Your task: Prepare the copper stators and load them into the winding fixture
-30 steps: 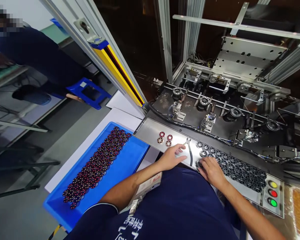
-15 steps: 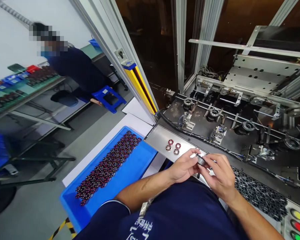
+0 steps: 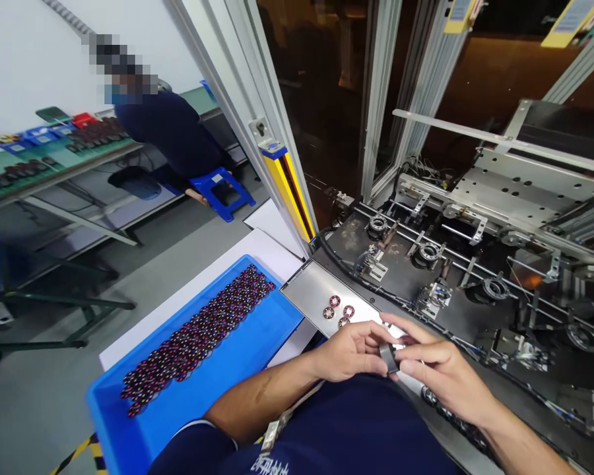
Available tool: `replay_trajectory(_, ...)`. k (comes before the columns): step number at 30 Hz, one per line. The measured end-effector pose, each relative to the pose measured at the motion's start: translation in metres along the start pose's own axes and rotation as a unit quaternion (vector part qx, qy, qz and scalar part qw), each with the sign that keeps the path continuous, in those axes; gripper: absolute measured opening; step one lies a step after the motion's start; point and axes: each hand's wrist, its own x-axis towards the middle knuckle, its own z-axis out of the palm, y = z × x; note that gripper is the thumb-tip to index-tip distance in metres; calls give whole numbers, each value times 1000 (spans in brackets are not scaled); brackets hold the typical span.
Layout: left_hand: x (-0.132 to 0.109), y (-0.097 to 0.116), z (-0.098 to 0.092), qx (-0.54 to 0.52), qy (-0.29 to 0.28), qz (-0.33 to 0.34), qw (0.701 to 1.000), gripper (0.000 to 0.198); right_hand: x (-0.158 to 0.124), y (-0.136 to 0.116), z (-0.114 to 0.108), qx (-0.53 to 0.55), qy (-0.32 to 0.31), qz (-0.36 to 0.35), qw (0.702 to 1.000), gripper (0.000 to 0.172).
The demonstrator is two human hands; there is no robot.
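Note:
Close in front of my body, my left hand grips a small grey metal ring between thumb and fingers. My right hand meets it from the other side, its thumb and fingertips closed against the ring. What lies inside the ring is mostly covered by the fingers. Just beyond my left hand, several small round red-and-silver parts lie on the metal ledge; one is partly hidden by that hand.
To the left, a blue tray holds rows of dark round parts. A machine bed with ring-shaped fixtures spreads ahead, beside a yellow post guard. A person sits at a far bench.
Both hands sit lower in view and closer to my body, and the ring has turned more upright. The view has shifted, hiding much of the dark parts at right.

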Motion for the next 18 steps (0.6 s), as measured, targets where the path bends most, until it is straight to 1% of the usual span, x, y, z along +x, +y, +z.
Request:
replay_trajectory(3,0,5,-3,24,-27,14,999,43,8,-6,-3,12,-83,19,996,27)
replay_trajectory(5,-1,9,-5,48,-35,23,998,41,12,-10,-4,2,-119,21,993,26)
replay_trajectory(7,-2,12,-12,84,-28,35,995,48,21,-12,-10,-16,-143,9,990,25)
replay_trajectory(8,-3,12,-19,112,-10,44,993,56,30,-11,-17,-31,-147,-4,989,25)
replay_trajectory(9,-4,12,-28,154,31,58,986,62,42,-7,-26,-52,-140,-20,989,27)
replay_trajectory(10,-4,10,-40,204,95,77,971,65,58,-2,-39,-80,-123,-40,988,29)
replay_trajectory(11,-4,6,-54,252,174,97,947,64,79,7,-53,-120,-95,-60,986,31)
replay_trajectory(12,-4,0,-70,299,260,116,911,58,103,18,-69,-163,-52,-75,982,32)
replay_trajectory(13,-4,-7,-87,326,329,127,877,52,129,32,-86,-221,-17,-91,971,31)
replay_trajectory(14,-4,-16,-103,342,375,133,851,47,157,47,-102,-283,11,-97,954,32)
replay_trajectory(15,-3,-26,-118,353,406,135,832,46,184,64,-116,-302,22,-89,949,32)
replay_trajectory(17,-3,-46,-141,366,439,131,810,45,233,96,-136,-323,34,-74,943,32)
replay_trajectory(18,-4,-55,-149,372,449,129,802,45,252,111,-142,-332,34,-68,940,29)
